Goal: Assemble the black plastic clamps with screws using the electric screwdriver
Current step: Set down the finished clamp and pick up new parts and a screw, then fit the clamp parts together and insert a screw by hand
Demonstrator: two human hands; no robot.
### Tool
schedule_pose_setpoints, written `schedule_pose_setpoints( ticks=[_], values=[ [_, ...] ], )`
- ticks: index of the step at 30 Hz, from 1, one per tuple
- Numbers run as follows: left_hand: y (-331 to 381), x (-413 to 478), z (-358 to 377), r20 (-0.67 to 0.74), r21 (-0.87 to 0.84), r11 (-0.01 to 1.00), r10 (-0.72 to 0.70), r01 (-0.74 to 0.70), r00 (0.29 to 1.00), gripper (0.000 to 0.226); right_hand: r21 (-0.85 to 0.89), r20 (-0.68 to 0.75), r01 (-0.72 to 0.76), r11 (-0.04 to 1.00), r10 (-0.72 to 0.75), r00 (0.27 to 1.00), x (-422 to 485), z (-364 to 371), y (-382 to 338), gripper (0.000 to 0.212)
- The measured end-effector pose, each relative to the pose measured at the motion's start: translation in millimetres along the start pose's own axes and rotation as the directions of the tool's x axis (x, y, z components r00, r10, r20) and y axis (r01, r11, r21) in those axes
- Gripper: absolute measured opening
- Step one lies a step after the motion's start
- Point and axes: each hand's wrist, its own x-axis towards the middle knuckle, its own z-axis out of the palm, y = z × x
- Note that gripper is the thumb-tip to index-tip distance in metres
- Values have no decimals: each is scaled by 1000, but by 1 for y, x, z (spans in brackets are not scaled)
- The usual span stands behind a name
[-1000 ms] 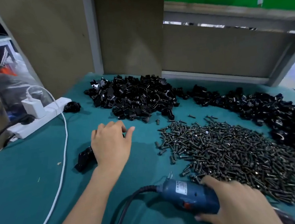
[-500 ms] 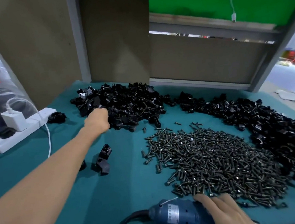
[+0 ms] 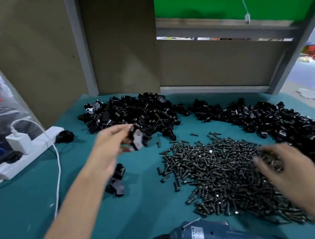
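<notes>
**A:** What's on there, biggest first?

**B:** The teal tabletop (image 3: 142, 220), and I see no bin or tray on it. Everything lies loose on the surface. The far clamp heap (image 3: 133, 111) sits against the far edge, and the right clamp heap (image 3: 277, 117) runs down the right edge. The screw pile (image 3: 219, 173) spreads between them and the near edge.

**A:** And the tool?

**B:** The electric screwdriver (image 3: 205, 234) lies on its side at the near edge, with no hand on it. A power strip (image 3: 31, 155) rests at the left edge.

**A:** The hands?

**B:** The left hand (image 3: 108, 147) hovers just in front of the far clamp heap, pinching one clamp piece (image 3: 138, 141) between its fingers and thumb. The right hand (image 3: 283, 168) is over the right side of the screw pile with its fingers bent down. It's blurred, so I can't tell whether it grips any screws. A lone clamp (image 3: 118, 179) lies on the tabletop beside the left forearm.

**A:** What could go wrong?

**B:** My guess is that the pinch is only at the piece's edge, so a quick swing could drop it back into the heap. A hasty grab at the screw pile may lift several screws and scatter them towards the near edge. With no tray, strays could roll under the electric screwdriver or off the tabletop.
</notes>
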Motion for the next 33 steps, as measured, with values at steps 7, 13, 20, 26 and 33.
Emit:
schedule_pose_setpoints(
  ticks=[7,13,20,26,33],
  values=[
    [-43,-48,56,163,-629,663,-398,406,903,21,-133,232,-344,930,366,901,108,47,84,33],
    [-62,-33,46,44,-434,825,-382,362,923,15,-82,264,-296,952,307,914,154,104,70,37],
    [-69,-33,50,219,-503,750,-369,428,903,34,-94,439,-120,988,149,886,213,155,24,65],
    [-75,-31,55,231,-405,819,-339,407,912,36,-163,335,-139,977,187,923,224,161,19,30],
    [-73,-37,53,308,-221,917,-258,333,916,26,-116,360,-119,986,153,920,207,136,3,16]
  ],
)
